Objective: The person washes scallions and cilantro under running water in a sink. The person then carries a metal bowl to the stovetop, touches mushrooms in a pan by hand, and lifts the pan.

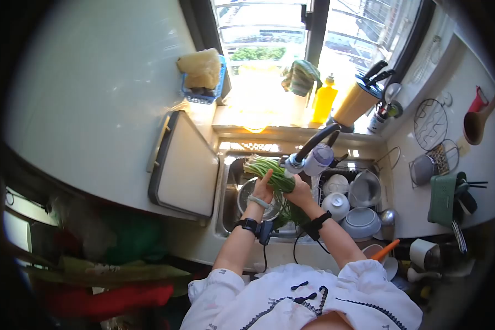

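Note:
A bunch of long green stalks with pale ends point(268, 171), perhaps scallions or a similar leafy vegetable, is held above the sink point(224, 212). My left hand point(263, 190) grips it from the near left side, thumb along the stalks. My right hand point(298, 191) is closed around its right part, just below the faucet point(298, 158) with its white filter head. The pale ends point to the upper left, and darker leaves point(283, 220) hang below my hands. Under the bunch a round metal bowl or strainer point(245, 199) stands in the sink, partly hidden.
White bowls point(335, 206) and a metal pot point(364, 188) fill the rack on the right. A cutting board point(184, 165) leans at the left. Yellow soap bottle point(324, 102) and knife block point(357, 103) stand on the windowsill. Cables hang from both wrists.

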Available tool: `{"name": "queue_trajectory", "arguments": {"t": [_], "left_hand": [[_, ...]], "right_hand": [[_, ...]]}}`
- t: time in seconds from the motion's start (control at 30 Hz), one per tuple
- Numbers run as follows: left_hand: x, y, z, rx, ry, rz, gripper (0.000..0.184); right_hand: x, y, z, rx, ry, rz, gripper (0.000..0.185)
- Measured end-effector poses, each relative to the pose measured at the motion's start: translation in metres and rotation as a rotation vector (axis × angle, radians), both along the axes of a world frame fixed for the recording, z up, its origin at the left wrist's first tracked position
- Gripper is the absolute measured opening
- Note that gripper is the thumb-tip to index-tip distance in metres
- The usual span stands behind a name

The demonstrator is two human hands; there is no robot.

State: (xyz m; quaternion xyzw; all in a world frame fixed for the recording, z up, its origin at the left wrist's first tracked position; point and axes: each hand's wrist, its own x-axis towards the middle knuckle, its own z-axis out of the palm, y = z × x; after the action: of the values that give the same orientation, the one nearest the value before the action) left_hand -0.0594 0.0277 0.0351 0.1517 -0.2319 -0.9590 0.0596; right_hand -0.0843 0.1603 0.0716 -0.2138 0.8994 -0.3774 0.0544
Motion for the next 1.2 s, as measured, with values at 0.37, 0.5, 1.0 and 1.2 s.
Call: {"name": "queue_trajectory", "arguments": {"t": [0.37, 0.5, 1.0, 1.2], "left_hand": [[-0.035, -0.034, 0.022, -0.168, -0.057, 0.120, 0.017], [-0.043, -0.062, 0.047, -0.058, -0.030, 0.022, 0.021], [-0.204, -0.148, 0.113, -0.059, -0.029, 0.144, 0.013], [-0.249, -0.161, 0.074, -0.142, -0.264, 0.352, 0.031]], "right_hand": [[-0.008, -0.014, -0.025, -0.235, 0.092, 0.176, 0.079], [-0.012, 0.006, -0.049, -0.172, -0.065, 0.176, 0.091], [0.005, 0.044, -0.063, -0.364, -0.529, 0.076, 0.090], [0.009, 0.066, -0.075, -0.429, -0.686, -0.014, 0.080]]}}
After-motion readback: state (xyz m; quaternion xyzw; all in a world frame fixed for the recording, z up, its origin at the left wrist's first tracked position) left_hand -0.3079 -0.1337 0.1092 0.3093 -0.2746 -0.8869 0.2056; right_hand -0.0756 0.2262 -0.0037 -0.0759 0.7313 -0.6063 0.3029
